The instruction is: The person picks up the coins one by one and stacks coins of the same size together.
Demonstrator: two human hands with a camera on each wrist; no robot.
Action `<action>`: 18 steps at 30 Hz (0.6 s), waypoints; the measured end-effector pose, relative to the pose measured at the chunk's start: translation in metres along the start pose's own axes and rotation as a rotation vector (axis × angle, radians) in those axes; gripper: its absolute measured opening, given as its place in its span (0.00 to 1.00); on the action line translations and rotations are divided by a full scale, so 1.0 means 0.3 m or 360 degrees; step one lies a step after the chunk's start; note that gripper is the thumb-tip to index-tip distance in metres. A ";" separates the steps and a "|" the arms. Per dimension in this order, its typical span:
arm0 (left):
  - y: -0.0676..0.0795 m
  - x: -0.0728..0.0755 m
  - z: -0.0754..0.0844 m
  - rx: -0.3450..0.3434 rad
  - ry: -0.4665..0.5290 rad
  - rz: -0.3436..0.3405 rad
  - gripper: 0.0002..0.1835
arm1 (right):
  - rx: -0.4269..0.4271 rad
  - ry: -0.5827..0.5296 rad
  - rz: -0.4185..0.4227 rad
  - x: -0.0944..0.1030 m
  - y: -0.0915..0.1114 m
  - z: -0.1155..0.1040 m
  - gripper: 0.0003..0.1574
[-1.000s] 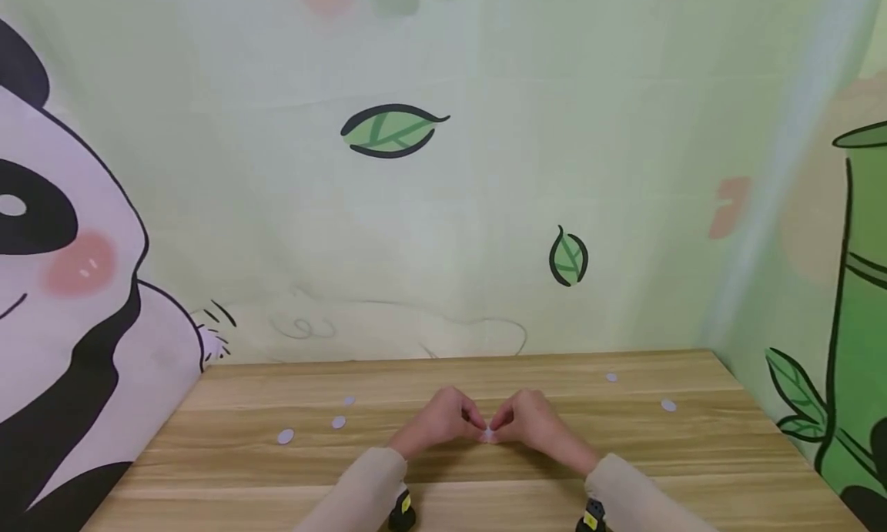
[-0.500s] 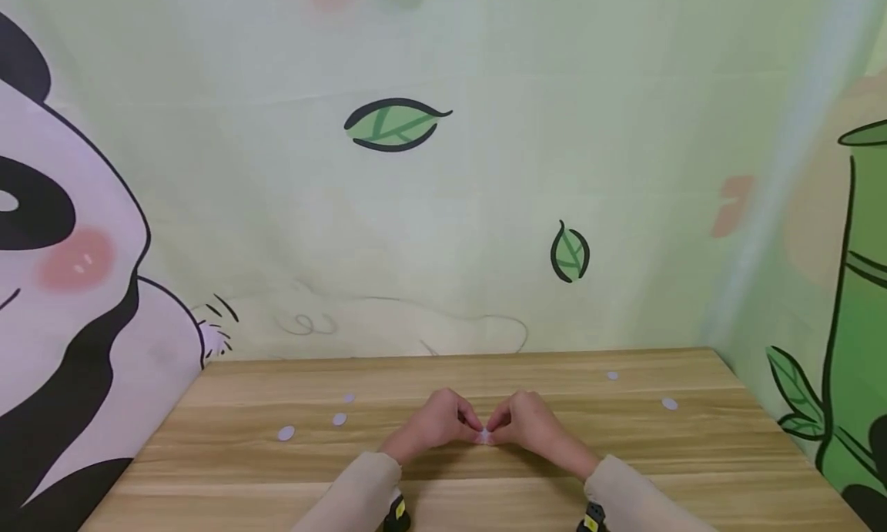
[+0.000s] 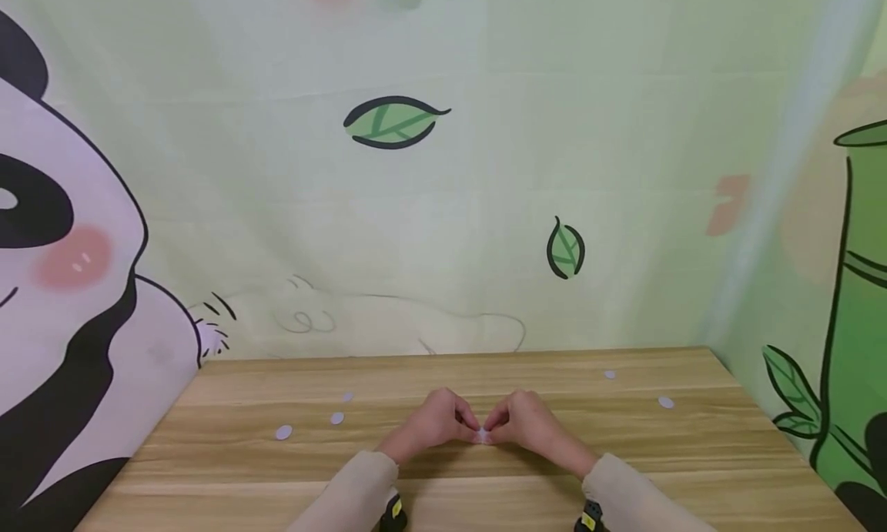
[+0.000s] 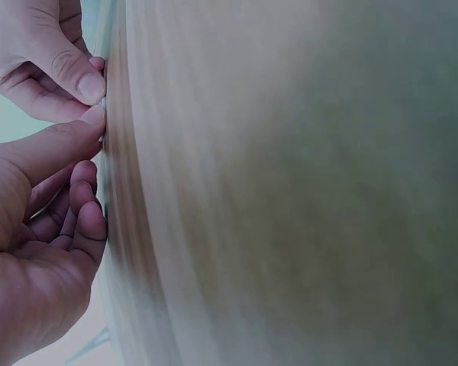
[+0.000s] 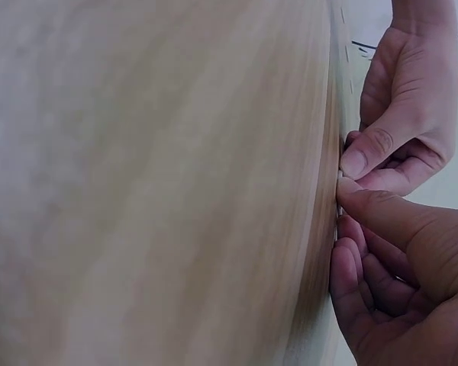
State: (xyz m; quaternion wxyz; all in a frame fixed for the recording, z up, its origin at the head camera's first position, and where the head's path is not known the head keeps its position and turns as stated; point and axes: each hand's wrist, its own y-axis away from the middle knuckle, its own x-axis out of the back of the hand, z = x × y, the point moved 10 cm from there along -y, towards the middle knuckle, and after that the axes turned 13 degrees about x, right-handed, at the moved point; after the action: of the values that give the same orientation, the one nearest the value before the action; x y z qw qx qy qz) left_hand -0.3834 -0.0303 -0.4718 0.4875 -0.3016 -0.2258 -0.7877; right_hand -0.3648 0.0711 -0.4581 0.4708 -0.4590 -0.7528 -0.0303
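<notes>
At the middle of the wooden table (image 3: 443, 501), my left hand (image 3: 438, 418) and right hand (image 3: 530, 424) meet fingertip to fingertip. Between them is a small white disc (image 3: 483, 435), low over the wood and mostly covered by the fingers. Each hand pinches one side of it with thumb and forefinger. From the left wrist view, the left thumb (image 4: 61, 141) lies right beside the other hand's thumb, with only a thin pale edge showing. The right wrist view has the right thumb (image 5: 382, 210) pressing at the disc's edge, its other fingers loosely curled.
Several matching flat white discs lie about: one disc (image 3: 283, 433) at the left, a second disc (image 3: 337, 418) beside it, and a farther disc (image 3: 666, 403) at the right. Behind the table's back edge hangs a pale green backdrop (image 3: 443, 209) with a panda and leaves.
Both hands keep their pinch on the disc and have shifted very slightly left in the head view. The view itself has tilted a little; the discs on the table stay put.
</notes>
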 end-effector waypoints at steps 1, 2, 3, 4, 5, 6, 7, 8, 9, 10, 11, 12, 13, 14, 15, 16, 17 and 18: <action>0.000 0.001 0.001 -0.0001 -0.0004 -0.0001 0.05 | -0.0010 0.0001 -0.0005 -0.001 0.000 0.002 0.05; 0.000 0.004 0.003 -0.0007 -0.0011 0.0000 0.05 | -0.0007 0.0007 -0.0005 -0.001 -0.001 0.002 0.05; 0.000 0.006 0.005 -0.0012 -0.0017 0.0001 0.05 | -0.0010 0.0008 -0.0008 -0.001 -0.002 0.002 0.05; 0.000 0.008 0.008 -0.0018 -0.0027 0.0004 0.05 | -0.0008 0.0005 -0.0007 -0.001 -0.003 0.002 0.05; 0.000 0.010 0.009 -0.0019 -0.0033 0.0006 0.06 | -0.0004 0.0006 -0.0006 -0.001 -0.003 0.001 0.05; 0.001 0.012 0.012 -0.0023 -0.0041 0.0010 0.06 | -0.0001 0.0000 -0.0006 -0.001 -0.004 0.001 0.05; 0.002 0.014 0.012 -0.0021 -0.0045 0.0012 0.06 | 0.0003 -0.0005 -0.0008 -0.002 -0.005 -0.001 0.05; 0.002 0.015 0.012 -0.0020 -0.0055 0.0018 0.06 | 0.0007 -0.0015 -0.0008 -0.001 -0.006 -0.002 0.05; 0.002 0.015 0.012 -0.0019 -0.0061 0.0019 0.06 | 0.0002 -0.0022 -0.0014 -0.002 -0.006 -0.003 0.05; 0.003 0.016 0.012 -0.0018 -0.0064 0.0022 0.06 | 0.0001 -0.0030 -0.0017 -0.002 -0.006 -0.004 0.05; 0.003 0.015 0.012 -0.0018 -0.0067 0.0025 0.06 | -0.0001 -0.0032 -0.0020 -0.002 -0.006 -0.005 0.05; 0.004 0.015 0.012 -0.0018 -0.0066 0.0028 0.06 | -0.0002 -0.0038 -0.0021 -0.002 -0.005 -0.006 0.05; 0.003 0.014 0.012 -0.0018 -0.0067 0.0029 0.06 | -0.0002 -0.0040 -0.0024 -0.002 -0.005 -0.007 0.05; 0.003 0.014 0.013 -0.0020 -0.0069 0.0032 0.06 | -0.0003 -0.0046 -0.0025 -0.001 -0.004 -0.007 0.05; 0.003 0.013 0.013 -0.0017 -0.0069 0.0032 0.06 | -0.0006 -0.0051 -0.0028 -0.001 -0.004 -0.006 0.05; 0.003 0.012 0.014 -0.0021 -0.0073 0.0035 0.06 | -0.0003 -0.0058 -0.0030 -0.001 -0.003 -0.005 0.05; 0.003 0.012 0.014 -0.0012 -0.0073 0.0036 0.06 | -0.0003 -0.0066 -0.0033 0.000 -0.002 -0.004 0.05; 0.002 0.012 0.014 0.0000 -0.0070 0.0034 0.06 | -0.0001 -0.0074 -0.0038 0.000 -0.002 -0.002 0.05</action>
State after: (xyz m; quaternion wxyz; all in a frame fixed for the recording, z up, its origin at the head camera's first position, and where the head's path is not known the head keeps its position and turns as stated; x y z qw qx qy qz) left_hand -0.3831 -0.0301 -0.4663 0.4909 -0.3212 -0.2331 -0.7756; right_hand -0.3647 0.0705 -0.4574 0.4527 -0.4506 -0.7690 -0.0254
